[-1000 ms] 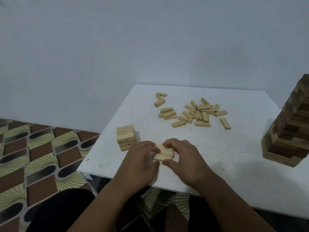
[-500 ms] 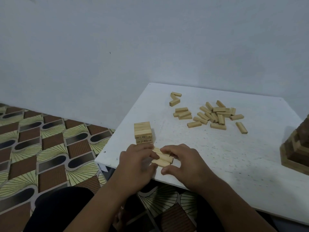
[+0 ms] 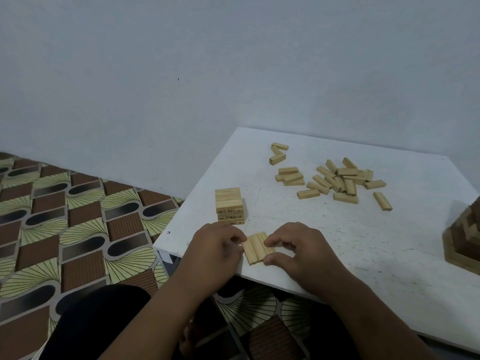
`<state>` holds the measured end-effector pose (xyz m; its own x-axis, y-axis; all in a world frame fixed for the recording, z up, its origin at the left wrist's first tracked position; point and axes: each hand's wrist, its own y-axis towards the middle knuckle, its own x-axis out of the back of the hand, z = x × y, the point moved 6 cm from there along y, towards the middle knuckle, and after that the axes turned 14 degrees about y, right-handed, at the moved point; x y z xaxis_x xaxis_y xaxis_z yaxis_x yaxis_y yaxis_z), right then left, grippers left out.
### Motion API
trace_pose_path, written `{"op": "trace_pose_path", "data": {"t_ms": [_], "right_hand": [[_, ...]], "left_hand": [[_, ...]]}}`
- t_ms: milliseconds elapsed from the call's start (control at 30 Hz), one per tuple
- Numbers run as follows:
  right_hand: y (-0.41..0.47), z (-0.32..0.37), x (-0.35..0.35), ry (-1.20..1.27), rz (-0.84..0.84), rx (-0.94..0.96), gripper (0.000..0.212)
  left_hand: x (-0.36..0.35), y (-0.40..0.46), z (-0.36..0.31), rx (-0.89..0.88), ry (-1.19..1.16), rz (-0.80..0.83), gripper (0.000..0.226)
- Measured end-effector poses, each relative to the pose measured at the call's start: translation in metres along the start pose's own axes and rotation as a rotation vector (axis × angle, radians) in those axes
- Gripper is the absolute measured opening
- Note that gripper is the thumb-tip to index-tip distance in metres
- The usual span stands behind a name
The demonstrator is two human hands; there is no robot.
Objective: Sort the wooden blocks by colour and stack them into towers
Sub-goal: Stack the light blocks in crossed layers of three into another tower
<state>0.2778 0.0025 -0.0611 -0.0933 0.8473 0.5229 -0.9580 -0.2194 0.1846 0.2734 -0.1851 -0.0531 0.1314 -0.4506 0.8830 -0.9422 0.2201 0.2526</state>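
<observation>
1. Head view: a row of three light blocks [image 3: 257, 247] is seen lying side by side on the white table [image 3: 363, 245], close to its near edge.
2. The row is bracketed by both hands. The left hand [image 3: 214, 252] is set against the row's left side, with curled fingertips pressed to the outer block.
3. The right hand [image 3: 302, 249] is set against the right side, the row being pinched between its forefinger on the far end and its thumb at the near end.
4. A short light tower [image 3: 229, 206] is seen standing upright just beyond the left hand, near the table's left edge. Printed numbers are visible on its lower blocks, though not all can be read.
5. A loose pile of light blocks [image 3: 340, 181] is spread over the far middle of the table, well apart from the hands. A smaller cluster [image 3: 290, 175] lies to its left, and three more blocks [image 3: 278, 152] lie beyond that.
6. A stepped tower of dark and light blocks [image 3: 465, 242] is cut off by the right edge of the view.
7. A patterned floor [image 3: 78, 229] of brown and yellow-green shapes is seen to the left, and a plain pale wall [image 3: 233, 61] behind the table.
</observation>
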Motion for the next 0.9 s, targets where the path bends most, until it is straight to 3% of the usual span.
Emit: {"op": "trace_pose_path", "data": {"t_ms": [400,733,900], "right_hand": [[0.003,0.005,-0.006,0.047,0.107,-0.031,0.027],[0.008,0.011,-0.013,0.061,0.16,-0.031,0.029],[0.011,0.021,-0.012,0.077,0.149,-0.012,0.036]], "left_hand": [[0.004,-0.003,-0.004,-0.129,0.02,0.19,0.049],[0.002,-0.003,-0.002,-0.046,-0.069,0.127,0.043],[0.009,-0.003,0.001,-0.046,-0.206,0.058,0.05]]}}
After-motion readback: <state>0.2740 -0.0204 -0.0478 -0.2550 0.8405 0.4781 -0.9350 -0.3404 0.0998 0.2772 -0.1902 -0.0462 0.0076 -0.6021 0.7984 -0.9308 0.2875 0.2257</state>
